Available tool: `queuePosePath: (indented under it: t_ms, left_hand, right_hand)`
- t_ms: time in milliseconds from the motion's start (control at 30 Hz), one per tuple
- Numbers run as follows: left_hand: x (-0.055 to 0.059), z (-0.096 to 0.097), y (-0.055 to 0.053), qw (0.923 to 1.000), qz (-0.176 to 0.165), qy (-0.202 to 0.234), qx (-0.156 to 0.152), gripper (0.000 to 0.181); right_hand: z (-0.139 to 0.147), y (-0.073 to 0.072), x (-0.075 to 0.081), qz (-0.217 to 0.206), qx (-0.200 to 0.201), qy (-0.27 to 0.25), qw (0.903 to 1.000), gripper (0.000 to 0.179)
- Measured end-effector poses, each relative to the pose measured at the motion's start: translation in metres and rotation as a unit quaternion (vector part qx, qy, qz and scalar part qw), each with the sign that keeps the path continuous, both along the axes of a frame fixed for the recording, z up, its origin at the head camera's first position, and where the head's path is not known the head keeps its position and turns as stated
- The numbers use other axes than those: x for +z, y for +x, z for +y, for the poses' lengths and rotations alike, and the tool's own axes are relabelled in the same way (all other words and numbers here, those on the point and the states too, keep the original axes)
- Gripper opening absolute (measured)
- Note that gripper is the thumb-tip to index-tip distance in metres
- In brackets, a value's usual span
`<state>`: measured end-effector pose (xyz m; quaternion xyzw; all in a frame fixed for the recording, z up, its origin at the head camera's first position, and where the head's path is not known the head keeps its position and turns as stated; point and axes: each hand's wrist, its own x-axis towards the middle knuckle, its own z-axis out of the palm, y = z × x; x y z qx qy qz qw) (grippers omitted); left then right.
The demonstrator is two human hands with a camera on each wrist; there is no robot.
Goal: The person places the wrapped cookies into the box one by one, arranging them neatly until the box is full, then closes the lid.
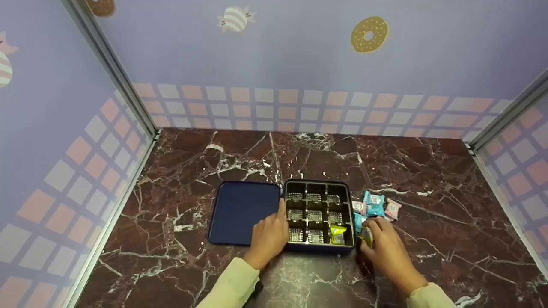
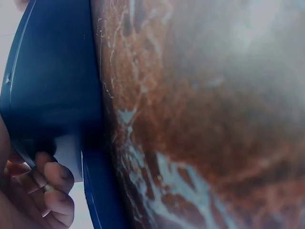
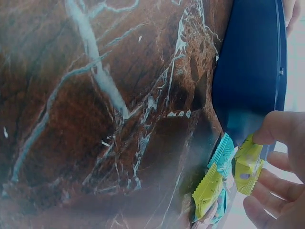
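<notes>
A dark blue box (image 1: 320, 247) with a gold divided insert stands upright on the tabletop. One yellow-wrapped candy (image 1: 338, 235) lies in its front right compartment; the other compartments hold none. My left hand (image 1: 269, 235) rests against the box's left side, index finger pointing along the edge and the other fingers loosely curled (image 2: 59, 176). Just off the box's front right corner, my right hand (image 1: 383, 246) pinches a wrapped yellow candy (image 3: 248, 164) between thumb and fingers. Close below it in the right wrist view are another yellow candy (image 3: 207, 193) and a teal one (image 3: 221, 155).
The blue lid (image 1: 244, 209) lies flat left of the box, partly under my left hand. Several blue candies (image 1: 375, 203) and pink candies (image 1: 393, 208) are heaped right of the box. Patterned walls (image 1: 274, 107) border the dark marbled tabletop (image 1: 171, 265) at the back and sides.
</notes>
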<state>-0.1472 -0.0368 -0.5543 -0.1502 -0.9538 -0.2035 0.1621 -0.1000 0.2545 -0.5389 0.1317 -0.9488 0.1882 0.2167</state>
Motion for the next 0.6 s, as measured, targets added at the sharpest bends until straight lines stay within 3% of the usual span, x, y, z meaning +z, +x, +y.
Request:
queuePosePath:
  t_ms: [333, 600]
  left_hand:
    - [-0.0003, 0.0001, 0.0002, 0.9998, 0.021, -0.002, 0.004, 0.049]
    - [-0.0003, 0.0011, 0.0002, 0.9997, 0.024, -0.002, 0.007, 0.049]
  right_hand:
    - [-0.0021, -0.0001, 0.0074, -0.021, -0.018, -0.019, 0.9994, 0.04]
    - [-0.0036, -0.0013, 0.0101, 0.003, -0.016, -0.026, 0.9995, 0.045]
